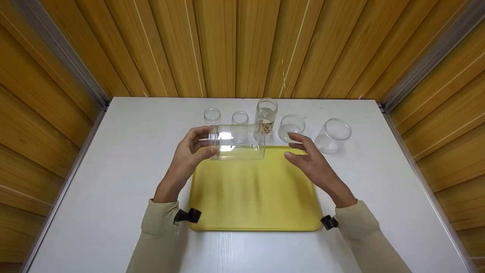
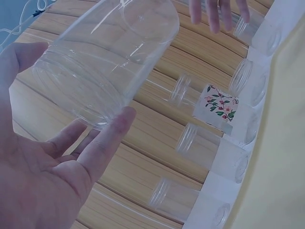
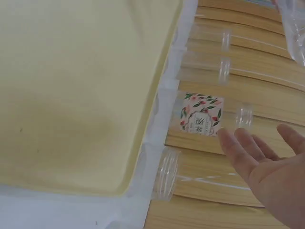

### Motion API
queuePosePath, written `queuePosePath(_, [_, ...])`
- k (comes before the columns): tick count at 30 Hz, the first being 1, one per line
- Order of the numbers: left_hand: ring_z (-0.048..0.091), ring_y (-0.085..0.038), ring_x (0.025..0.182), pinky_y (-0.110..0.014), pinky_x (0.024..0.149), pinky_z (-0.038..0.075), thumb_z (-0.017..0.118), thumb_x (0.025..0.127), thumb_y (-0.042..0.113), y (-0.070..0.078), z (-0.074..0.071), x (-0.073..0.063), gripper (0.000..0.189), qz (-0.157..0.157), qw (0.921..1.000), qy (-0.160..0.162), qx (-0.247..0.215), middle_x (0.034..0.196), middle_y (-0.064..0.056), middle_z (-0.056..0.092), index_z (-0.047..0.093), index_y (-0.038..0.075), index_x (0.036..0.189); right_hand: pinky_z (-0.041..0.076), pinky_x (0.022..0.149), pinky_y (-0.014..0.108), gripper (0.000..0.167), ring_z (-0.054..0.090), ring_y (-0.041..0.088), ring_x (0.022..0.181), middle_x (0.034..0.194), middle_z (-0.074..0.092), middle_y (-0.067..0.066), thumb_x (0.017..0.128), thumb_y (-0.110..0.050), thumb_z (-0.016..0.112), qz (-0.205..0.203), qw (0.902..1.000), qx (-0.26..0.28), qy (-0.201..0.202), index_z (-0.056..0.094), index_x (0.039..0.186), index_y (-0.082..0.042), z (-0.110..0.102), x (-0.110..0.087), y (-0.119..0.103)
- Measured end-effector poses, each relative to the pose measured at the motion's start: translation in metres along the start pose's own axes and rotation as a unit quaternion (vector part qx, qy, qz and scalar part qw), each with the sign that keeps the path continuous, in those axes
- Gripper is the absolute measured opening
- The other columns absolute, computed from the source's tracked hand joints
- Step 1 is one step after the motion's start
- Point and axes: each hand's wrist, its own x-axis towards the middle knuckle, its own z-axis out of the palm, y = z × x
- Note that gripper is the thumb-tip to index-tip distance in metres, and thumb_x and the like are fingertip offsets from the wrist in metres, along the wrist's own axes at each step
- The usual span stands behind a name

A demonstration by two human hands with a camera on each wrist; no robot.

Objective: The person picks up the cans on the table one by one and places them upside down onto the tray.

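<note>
Your left hand [image 1: 191,148] grips the clear jar [image 1: 240,142] by its threaded neck, fingers curled round it. It is held sideways over the far edge of the yellow tray [image 1: 254,201], long axis along the worktop's [image 1: 113,170] far edge, mouth leftward. Your right hand [image 1: 312,161], fingers parted and holding nothing, is near its base. Beyond, five other jars [image 1: 333,140] are partly hidden.
</note>
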Motion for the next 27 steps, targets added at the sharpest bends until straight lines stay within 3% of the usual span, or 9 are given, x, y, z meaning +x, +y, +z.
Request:
queuePosePath(3, [0.056,-0.031,0.129,-0.034,0.096,0.054,0.076,0.091,0.023,0.001,0.001,0.000,0.069,0.001,1.0000,-0.002,-0.001,0.143,-0.016,0.055,0.047,0.003,0.150,0.045,0.112,0.044,0.066,0.039,0.029,0.150,0.168,0.033,0.005,0.107,-0.021,0.065,-0.016,0.9985,0.044,-0.029,0.034,0.165,-0.014,0.006,0.000,-0.014])
queuePosePath(9, [0.056,-0.031,0.128,-0.034,0.096,0.054,0.076,0.091,0.023,0.001,0.003,0.001,0.069,0.007,1.0000,-0.006,-0.003,0.142,-0.017,0.056,0.048,0.003,0.150,0.048,0.109,0.037,0.067,0.041,0.032,0.149,0.165,0.037,0.008,0.104,-0.010,0.064,-0.064,0.9915,0.106,-0.040,0.035,0.164,-0.008,0.015,0.003,-0.034])
queuePosePath(19, [0.056,-0.031,0.128,-0.035,0.097,0.053,0.077,0.090,0.028,0.002,0.005,0.000,0.071,0.012,0.9998,-0.015,0.003,0.141,-0.016,0.056,0.047,0.004,0.151,0.048,0.110,0.041,0.065,0.041,0.026,0.149,0.165,0.038,0.008,0.103,-0.011,0.065,-0.083,0.9884,0.122,-0.035,0.037,0.162,-0.010,0.026,0.007,-0.044])
queuePosePath(27, [0.055,-0.030,0.129,-0.036,0.098,0.053,0.076,0.090,0.027,0.002,0.006,-0.001,0.071,0.009,0.9999,-0.014,0.003,0.141,-0.015,0.056,0.048,0.004,0.151,0.049,0.110,0.043,0.067,0.040,0.033,0.149,0.165,0.036,0.017,0.102,-0.008,0.066,-0.098,0.9850,0.135,-0.043,0.037,0.162,-0.007,0.033,0.011,-0.048])
